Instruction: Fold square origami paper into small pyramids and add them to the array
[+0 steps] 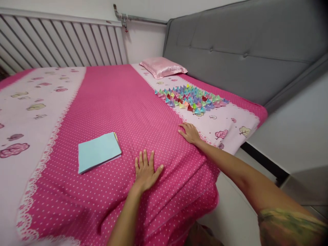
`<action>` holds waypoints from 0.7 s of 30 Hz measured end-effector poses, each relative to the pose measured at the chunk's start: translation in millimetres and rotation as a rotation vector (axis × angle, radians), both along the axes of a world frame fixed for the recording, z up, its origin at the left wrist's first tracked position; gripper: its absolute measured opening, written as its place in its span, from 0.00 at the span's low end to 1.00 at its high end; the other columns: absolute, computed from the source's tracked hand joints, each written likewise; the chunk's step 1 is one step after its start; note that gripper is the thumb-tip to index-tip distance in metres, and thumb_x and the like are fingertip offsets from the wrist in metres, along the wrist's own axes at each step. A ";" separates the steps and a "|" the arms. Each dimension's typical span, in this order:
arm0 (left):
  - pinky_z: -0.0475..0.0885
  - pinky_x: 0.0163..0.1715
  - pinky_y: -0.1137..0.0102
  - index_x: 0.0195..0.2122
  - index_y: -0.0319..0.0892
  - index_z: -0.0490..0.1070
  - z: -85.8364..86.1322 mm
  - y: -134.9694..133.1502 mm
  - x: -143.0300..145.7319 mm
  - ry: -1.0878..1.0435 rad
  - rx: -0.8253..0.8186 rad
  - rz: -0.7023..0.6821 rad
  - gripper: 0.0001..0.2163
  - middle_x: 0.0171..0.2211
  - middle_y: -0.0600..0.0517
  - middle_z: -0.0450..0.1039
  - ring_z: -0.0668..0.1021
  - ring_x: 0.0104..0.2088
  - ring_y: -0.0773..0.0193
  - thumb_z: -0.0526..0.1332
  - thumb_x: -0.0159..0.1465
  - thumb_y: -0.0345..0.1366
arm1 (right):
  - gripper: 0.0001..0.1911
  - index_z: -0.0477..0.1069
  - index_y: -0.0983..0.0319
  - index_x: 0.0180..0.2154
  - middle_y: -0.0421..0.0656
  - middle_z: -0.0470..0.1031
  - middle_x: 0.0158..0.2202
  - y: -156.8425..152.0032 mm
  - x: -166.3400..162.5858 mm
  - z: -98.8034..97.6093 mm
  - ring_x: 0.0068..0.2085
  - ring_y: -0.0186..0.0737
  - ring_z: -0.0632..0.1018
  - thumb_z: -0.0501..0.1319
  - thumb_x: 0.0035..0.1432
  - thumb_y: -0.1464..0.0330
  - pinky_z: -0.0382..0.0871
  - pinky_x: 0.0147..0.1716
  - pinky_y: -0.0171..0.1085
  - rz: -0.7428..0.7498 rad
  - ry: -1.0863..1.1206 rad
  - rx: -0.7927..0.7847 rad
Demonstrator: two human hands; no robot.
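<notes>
My left hand (146, 174) lies flat on the pink dotted bedsheet (107, 106), fingers spread and nothing in it. To its left rests a stack of light blue paper (99, 151), with a sliver of yellow showing at its right edge. My right hand (189, 132) also rests on the sheet, palm down with fingers stretched out, near the lace-patterned border. Just beyond it stand many small folded paper pieces (193, 97) in several colours, set close together on the pale printed strip.
A shiny pink pillow (162, 66) lies by the grey padded headboard (238, 48). Along the far wall runs a white radiator (61, 41) with a pipe (143, 18) beside it. The bed's near edge drops to a pale floor (230, 205) at the lower right.
</notes>
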State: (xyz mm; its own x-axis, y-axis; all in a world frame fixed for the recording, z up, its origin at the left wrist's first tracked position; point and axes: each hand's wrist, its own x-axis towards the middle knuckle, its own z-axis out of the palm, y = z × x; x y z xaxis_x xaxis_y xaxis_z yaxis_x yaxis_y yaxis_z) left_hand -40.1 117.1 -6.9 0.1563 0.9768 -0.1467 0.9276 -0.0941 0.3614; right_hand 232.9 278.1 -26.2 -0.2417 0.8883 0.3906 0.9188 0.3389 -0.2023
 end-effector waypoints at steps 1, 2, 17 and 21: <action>0.35 0.57 0.46 0.64 0.44 0.36 -0.1 0.0 0.2 0.003 0.009 -0.002 0.36 0.64 0.44 0.23 0.33 0.62 0.47 0.41 0.60 0.59 | 0.24 0.64 0.60 0.52 0.48 0.65 0.53 -0.1 0.2 0.0 0.52 0.47 0.65 0.48 0.60 0.54 0.55 0.51 0.44 -0.001 0.001 0.000; 0.35 0.57 0.46 0.64 0.44 0.36 0.0 0.1 0.7 0.007 0.014 -0.004 0.36 0.64 0.44 0.24 0.33 0.62 0.47 0.41 0.60 0.59 | 0.24 0.64 0.60 0.52 0.48 0.65 0.53 -0.2 0.4 -0.2 0.52 0.47 0.64 0.47 0.60 0.55 0.55 0.51 0.44 -0.004 0.002 0.000; 0.36 0.58 0.48 0.64 0.44 0.39 -2.8 -8.0 12.1 0.086 0.115 0.077 0.36 0.65 0.42 0.28 0.34 0.63 0.49 0.42 0.59 0.59 | 0.23 0.66 0.60 0.50 0.48 0.67 0.51 -0.3 2.9 1.8 0.51 0.48 0.65 0.50 0.59 0.55 0.56 0.51 0.45 0.000 0.089 0.003; 0.37 0.58 0.47 0.64 0.43 0.41 0.0 -7.2 18.3 0.092 0.129 0.116 0.36 0.65 0.42 0.30 0.36 0.63 0.48 0.44 0.59 0.58 | 0.22 0.66 0.61 0.49 0.49 0.68 0.50 -3.4 -1.2 6.3 0.50 0.47 0.66 0.51 0.58 0.56 0.57 0.51 0.45 -0.007 0.148 0.017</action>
State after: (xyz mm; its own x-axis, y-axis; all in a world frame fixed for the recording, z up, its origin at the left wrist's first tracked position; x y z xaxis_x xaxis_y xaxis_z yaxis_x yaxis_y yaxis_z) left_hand -21.9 109.9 -6.9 0.0337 0.9990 -0.0280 0.9636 -0.0250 0.2663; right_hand 231.7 274.7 -20.0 -0.1741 0.8827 0.4365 0.8815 0.3372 -0.3304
